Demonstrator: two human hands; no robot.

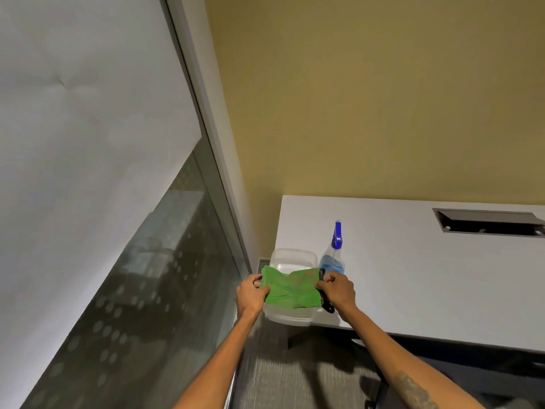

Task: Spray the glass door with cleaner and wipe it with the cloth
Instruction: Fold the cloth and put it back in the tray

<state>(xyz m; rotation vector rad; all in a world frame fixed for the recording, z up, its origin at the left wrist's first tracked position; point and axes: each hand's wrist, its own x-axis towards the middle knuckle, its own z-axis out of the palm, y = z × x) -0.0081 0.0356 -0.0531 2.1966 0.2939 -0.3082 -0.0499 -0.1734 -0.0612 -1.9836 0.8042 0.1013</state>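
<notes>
A green cloth (290, 289) with a black edge is stretched between both hands, just above a clear plastic tub (290, 256). My left hand (250, 296) pinches the cloth's left side and my right hand (336, 290) pinches its right side. A clear spray bottle (333, 262) with blue liquid and a blue trigger head stands upright on the white table, just behind my right hand. The glass door (141, 276) fills the left of the view, frosted above, with dotted clear glass below.
The white table (413, 276) runs to the right and has a recessed cable box (486, 222) near the back. The tub overhangs the table's front left corner. A yellow wall stands behind. Grey carpet and a dark chair base lie below the table edge.
</notes>
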